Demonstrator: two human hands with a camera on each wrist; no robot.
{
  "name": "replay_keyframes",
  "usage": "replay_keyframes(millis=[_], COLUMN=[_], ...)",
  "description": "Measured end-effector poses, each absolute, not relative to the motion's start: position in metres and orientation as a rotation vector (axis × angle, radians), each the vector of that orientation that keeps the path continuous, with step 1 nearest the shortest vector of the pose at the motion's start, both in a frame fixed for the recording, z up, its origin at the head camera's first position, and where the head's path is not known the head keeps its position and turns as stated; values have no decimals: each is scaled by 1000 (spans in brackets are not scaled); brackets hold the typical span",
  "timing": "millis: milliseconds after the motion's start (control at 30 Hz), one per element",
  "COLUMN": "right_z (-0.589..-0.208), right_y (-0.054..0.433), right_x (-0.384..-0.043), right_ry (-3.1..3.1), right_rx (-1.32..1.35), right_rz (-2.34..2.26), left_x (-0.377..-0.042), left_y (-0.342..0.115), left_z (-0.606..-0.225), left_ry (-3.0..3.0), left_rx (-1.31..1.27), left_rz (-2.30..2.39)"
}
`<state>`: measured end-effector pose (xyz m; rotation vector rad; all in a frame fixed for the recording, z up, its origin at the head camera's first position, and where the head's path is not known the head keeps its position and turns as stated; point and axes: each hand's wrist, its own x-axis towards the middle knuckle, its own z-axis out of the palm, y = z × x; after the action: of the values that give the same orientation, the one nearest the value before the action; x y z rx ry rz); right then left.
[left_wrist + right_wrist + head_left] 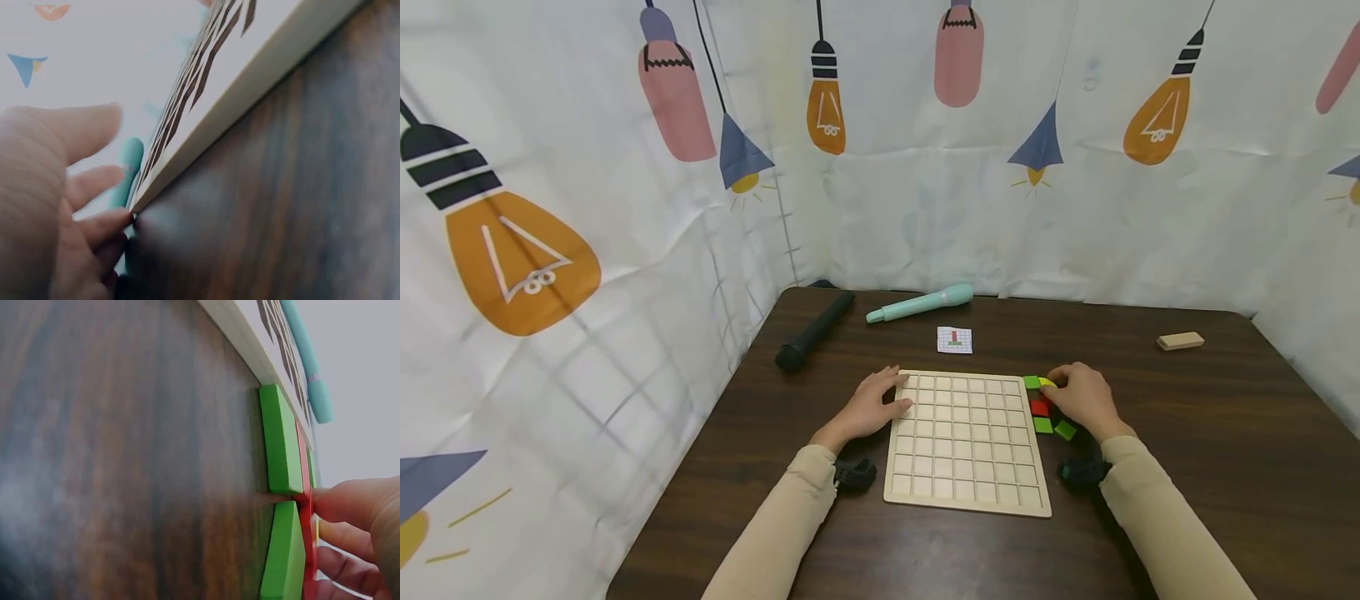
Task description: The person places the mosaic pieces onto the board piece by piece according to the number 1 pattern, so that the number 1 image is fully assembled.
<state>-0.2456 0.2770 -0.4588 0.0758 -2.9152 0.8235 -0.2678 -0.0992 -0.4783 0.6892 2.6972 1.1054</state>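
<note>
I've got the board [964, 443] at my spread left fingers [95, 187], blocks [1042, 425] by my right fingers [349, 537], can't tell if pinched, probably picking one, firm pinch needed next.

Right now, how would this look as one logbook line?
left hand: at left edge of grid board | right hand: at yellow block, grip unclear | green blocks: right of board | patterned card: beyond board
</note>
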Motion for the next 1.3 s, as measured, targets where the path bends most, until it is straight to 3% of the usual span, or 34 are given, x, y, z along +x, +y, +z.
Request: replay_keyframes(millis=[200, 600, 1300], right_z=[-456, -459, -456], right_y=[274, 270, 190], right_x=[-246, -248, -246], right_ry=[-2949, -2910, -2851], right_rx=[-5, -58, 372], right_rz=[782, 790, 1004], left_x=[-267, -266, -264], left_y=[-103, -104, -101], left_z=[-482, -483, -482], left_ry=[2681, 2752, 2809], left_rx=[571, 730, 746], left_rz=[1373, 1113, 922])
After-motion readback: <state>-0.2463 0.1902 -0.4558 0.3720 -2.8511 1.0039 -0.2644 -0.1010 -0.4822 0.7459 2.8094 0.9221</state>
